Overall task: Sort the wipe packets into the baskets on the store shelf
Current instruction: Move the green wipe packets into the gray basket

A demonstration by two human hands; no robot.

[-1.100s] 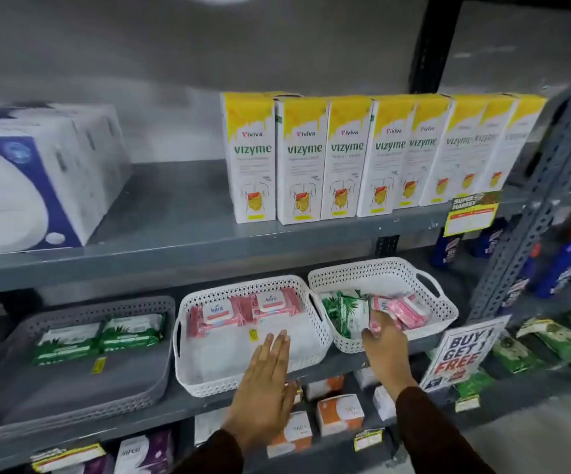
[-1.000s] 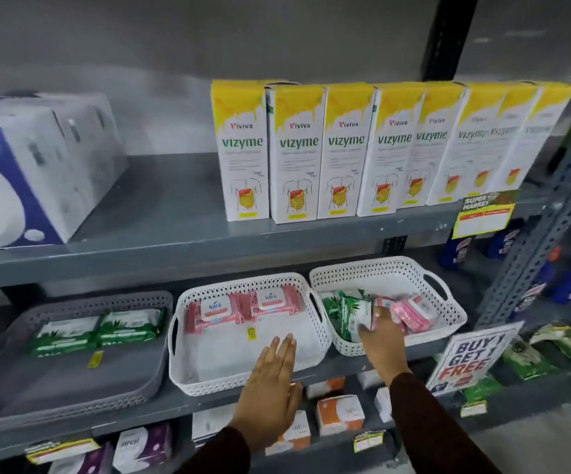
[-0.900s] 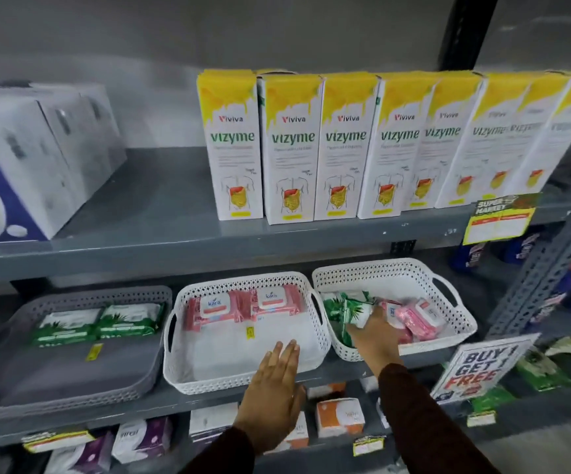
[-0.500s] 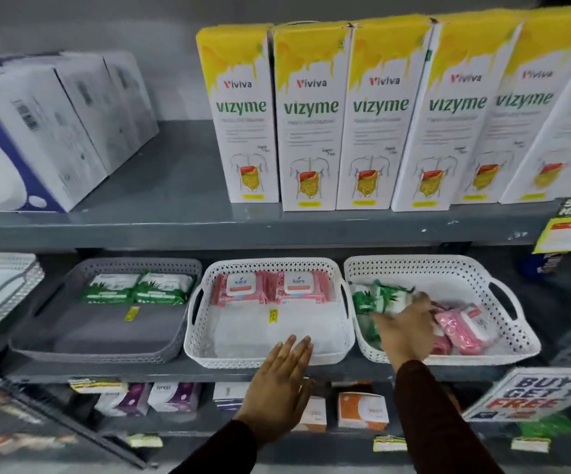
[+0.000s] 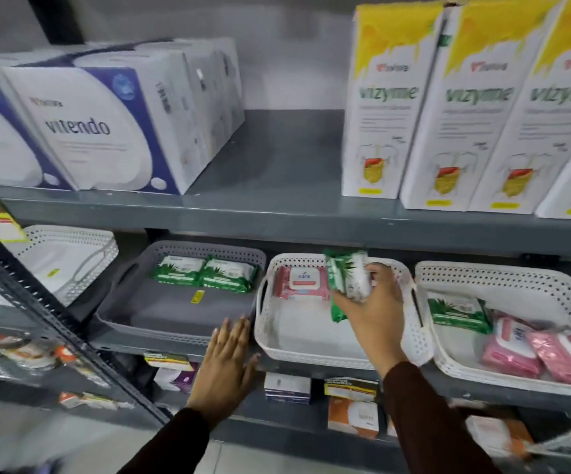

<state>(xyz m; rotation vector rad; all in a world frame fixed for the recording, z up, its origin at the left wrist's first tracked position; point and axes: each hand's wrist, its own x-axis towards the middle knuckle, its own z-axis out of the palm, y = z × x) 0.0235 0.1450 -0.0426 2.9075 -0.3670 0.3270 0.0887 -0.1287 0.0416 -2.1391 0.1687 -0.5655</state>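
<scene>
Risk of a misplaced drop here: green packets (image 5: 347,280) carried above the middle white basket (image 5: 414,340), home to a pink packet (image 5: 299,282), with the grey basket (image 5: 174,331) of matching greens further left. Clenched in the right hand (image 5: 374,307), sticking up past the fingertips; left hand (image 5: 224,367) flat, empty, near the grey basket's front rim.

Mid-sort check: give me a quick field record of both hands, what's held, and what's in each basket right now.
right hand: holding green wipe packets above the middle white basket
left hand: open, empty, at the shelf edge by the grey basket
grey basket contents: two green packets side by side at the back
middle white basket contents: pink Kara packet at the back; rest hidden by the hand
right white basket: mixed, one green packet and pink packets
far-left white basket: no packets visible
</scene>
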